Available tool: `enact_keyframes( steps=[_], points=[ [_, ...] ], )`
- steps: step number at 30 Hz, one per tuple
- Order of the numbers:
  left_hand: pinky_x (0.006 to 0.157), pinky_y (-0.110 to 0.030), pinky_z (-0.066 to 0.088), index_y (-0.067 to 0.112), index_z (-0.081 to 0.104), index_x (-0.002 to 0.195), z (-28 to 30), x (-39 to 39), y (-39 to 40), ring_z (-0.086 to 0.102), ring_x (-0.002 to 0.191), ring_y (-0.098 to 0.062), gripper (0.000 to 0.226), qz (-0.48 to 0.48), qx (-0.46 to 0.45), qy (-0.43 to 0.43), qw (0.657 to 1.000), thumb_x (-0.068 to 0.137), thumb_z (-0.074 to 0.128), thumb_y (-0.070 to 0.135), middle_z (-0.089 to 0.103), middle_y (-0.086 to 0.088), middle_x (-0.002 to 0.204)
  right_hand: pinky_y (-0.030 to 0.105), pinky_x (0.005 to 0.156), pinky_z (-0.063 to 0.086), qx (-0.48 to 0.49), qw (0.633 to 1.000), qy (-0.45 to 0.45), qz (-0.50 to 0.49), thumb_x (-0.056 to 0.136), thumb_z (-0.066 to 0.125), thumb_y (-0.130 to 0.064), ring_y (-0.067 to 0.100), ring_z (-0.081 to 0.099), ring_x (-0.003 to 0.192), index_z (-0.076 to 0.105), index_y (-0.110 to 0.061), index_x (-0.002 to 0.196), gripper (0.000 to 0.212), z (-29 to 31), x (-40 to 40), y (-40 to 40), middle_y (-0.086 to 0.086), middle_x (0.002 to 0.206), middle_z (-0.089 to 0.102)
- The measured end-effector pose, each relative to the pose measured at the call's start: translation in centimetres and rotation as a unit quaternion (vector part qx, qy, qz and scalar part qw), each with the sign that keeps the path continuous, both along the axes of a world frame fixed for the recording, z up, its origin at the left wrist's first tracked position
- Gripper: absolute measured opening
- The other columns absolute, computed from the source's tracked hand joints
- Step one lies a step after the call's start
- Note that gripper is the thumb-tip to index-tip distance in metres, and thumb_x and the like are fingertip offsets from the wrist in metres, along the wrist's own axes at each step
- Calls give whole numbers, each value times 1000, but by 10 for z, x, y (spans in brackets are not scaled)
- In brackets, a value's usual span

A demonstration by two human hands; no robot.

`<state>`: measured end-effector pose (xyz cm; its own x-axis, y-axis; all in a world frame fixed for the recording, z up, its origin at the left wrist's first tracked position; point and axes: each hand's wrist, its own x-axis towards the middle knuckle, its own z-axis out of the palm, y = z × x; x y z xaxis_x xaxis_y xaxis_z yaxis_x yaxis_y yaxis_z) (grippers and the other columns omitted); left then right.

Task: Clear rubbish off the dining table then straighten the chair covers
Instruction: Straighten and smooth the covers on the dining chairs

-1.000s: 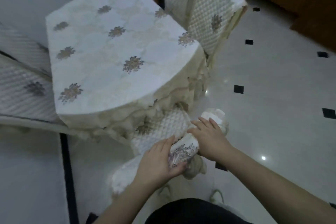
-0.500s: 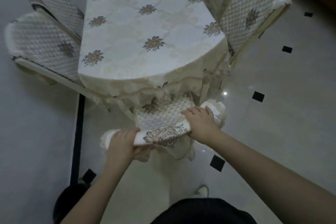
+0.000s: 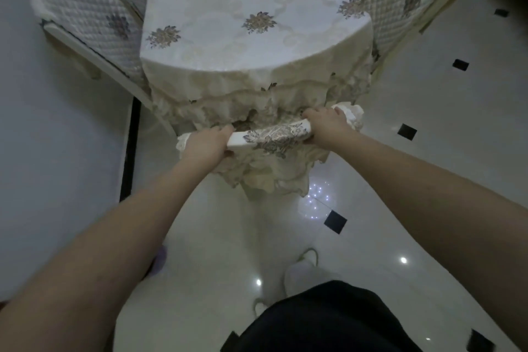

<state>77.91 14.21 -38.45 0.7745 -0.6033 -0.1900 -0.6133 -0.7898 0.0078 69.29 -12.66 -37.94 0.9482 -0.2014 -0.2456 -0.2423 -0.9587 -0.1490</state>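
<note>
The top edge of a chair back, dressed in a cream chair cover [image 3: 270, 138] with a grey-gold floral patch, is held at both ends. The left hand [image 3: 204, 143] is wrapped over the left end, fingers curled across the top and thumb tucked beneath. The right hand [image 3: 325, 126] is closed round the right end in the same way, just inside the frilled corner of the cover. Between the two grips the embroidered band is stretched flat, and below them the lace skirt of the cover hangs in folds. Immediately beyond the grips the dining table [image 3: 257, 23] is seen, draped in a flowered cloth whose hem touches the chair. Quilted covers are worn by a chair at far left [image 3: 85, 17] and another at far right [image 3: 400, 8].
</note>
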Motion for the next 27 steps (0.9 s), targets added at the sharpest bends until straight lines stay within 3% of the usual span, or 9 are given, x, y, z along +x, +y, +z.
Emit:
enact_keyframes(
  steps=[4, 7, 10, 19, 27],
  points=[
    [69, -38, 42, 17, 48, 117, 5, -1, -3, 61, 97, -35, 43, 20, 7, 12, 1000, 83, 68, 36, 63, -14, 108, 35, 75, 34, -48, 999, 1, 5, 78, 75, -38, 31, 58, 102, 54, -13, 110, 45, 11, -4, 6, 11, 110, 62],
    [74, -42, 49, 18, 50, 113, 11, -2, -4, 61, 95, -35, 41, 24, 25, 25, 999, 82, 70, 35, 63, -13, 106, 33, 71, 34, -84, 996, 29, 9, 79, 73, -27, 29, 61, 100, 58, -14, 109, 36, 19, -4, 11, 9, 107, 65],
    [72, -37, 44, 21, 54, 112, 15, -2, -2, 62, 96, -34, 37, 35, 41, 15, 998, 81, 70, 34, 64, -11, 106, 31, 66, 37, -101, 993, 41, 38, 76, 74, -20, 28, 63, 94, 62, -14, 107, 34, 22, -1, 15, 8, 102, 67],
    [67, -35, 40, 18, 52, 111, 17, -4, -2, 63, 91, -35, 38, 16, 56, -14, 998, 81, 70, 34, 66, -12, 103, 30, 65, 39, -125, 989, 52, 65, 76, 72, -16, 27, 64, 90, 65, -19, 103, 28, 23, 0, 15, 5, 98, 67],
    [65, -37, 40, 15, 51, 110, 14, -3, -2, 61, 89, -35, 36, 27, 42, -3, 999, 83, 69, 32, 65, -12, 101, 36, 72, 36, -79, 997, 17, 10, 81, 65, -12, 29, 60, 99, 59, -20, 109, 30, 14, -4, 18, 5, 104, 64]
  ],
)
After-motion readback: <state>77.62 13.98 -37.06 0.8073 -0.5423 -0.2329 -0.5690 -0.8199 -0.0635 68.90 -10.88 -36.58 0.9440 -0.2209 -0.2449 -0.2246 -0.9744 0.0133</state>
